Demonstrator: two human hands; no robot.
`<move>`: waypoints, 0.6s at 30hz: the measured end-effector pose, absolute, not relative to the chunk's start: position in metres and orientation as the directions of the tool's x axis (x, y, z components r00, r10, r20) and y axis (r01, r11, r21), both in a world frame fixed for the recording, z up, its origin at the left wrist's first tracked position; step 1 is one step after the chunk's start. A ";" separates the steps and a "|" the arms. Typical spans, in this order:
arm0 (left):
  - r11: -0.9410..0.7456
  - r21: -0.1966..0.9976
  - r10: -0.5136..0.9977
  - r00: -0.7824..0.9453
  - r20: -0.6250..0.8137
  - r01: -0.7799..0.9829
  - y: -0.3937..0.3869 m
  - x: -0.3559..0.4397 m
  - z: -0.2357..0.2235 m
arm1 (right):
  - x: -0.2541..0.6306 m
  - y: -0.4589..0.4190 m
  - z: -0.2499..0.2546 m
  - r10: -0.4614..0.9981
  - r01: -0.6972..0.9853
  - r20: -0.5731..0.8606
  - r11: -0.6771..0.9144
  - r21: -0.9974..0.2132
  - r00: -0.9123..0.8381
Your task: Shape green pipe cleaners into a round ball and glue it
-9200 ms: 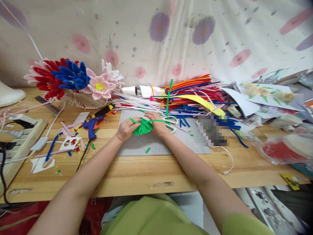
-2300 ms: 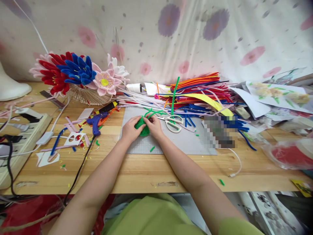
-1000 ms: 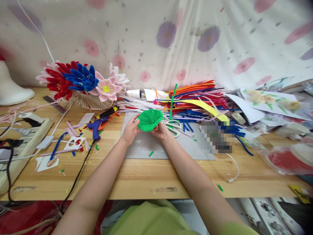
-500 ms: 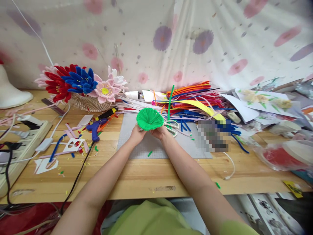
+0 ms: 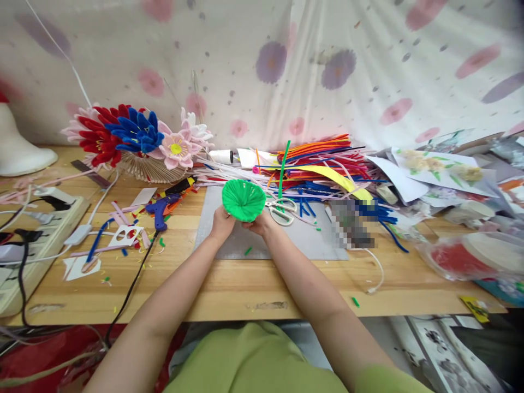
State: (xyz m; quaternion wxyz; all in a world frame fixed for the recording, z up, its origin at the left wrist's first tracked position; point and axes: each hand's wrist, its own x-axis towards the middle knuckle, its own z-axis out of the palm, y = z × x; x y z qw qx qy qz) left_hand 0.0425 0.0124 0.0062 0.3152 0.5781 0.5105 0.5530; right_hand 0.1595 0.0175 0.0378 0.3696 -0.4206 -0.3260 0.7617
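Observation:
A bright green, funnel-shaped piece made of fuzzy pipe cleaners (image 5: 244, 201) is held up above the grey cutting mat (image 5: 229, 245), its wide mouth turned toward me. My left hand (image 5: 223, 221) grips it from the left and below. From the right and underneath, my right hand (image 5: 260, 222) also has hold of it. The fingertips of both hands are mostly hidden behind the green piece. White-handled scissors (image 5: 282, 212) lie on the mat just right of my right hand. Beside them a long green pipe cleaner (image 5: 283, 169) sticks up toward the back.
A blue glue gun (image 5: 160, 210) with a black cord lies left of the mat, among scraps. Behind it stand red, blue and pink fuzzy flowers (image 5: 139, 131). Bundled coloured pipe cleaners (image 5: 319, 150) lie at the back. A power strip (image 5: 49, 240) sits far left; plastic-wrapped items (image 5: 470, 256) fill the right.
Both hands and the green piece have shifted slightly left, and the piece's mouth has tipped more toward me. More of the scissors now shows. The whole view has moved a little.

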 end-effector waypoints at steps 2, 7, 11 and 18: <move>-0.327 0.919 0.931 -0.090 0.353 0.222 0.009 0.038 0.012 | 0.168 0.018 0.038 0.797 -0.191 -0.441 -0.549 -0.814 -0.413; -0.296 0.946 0.955 0.050 0.292 0.135 0.010 0.025 0.021 | 0.202 0.033 0.053 0.960 0.082 -0.273 -0.278 -0.957 0.063; -0.242 0.969 0.959 0.165 0.229 0.058 0.012 0.022 0.025 | 0.213 0.045 0.070 0.994 0.113 -0.032 -0.044 -0.993 0.105; -0.239 0.971 0.968 -0.072 0.241 0.031 0.025 0.014 0.018 | 0.206 0.034 0.076 0.929 -0.199 -0.019 -0.100 -0.975 -0.371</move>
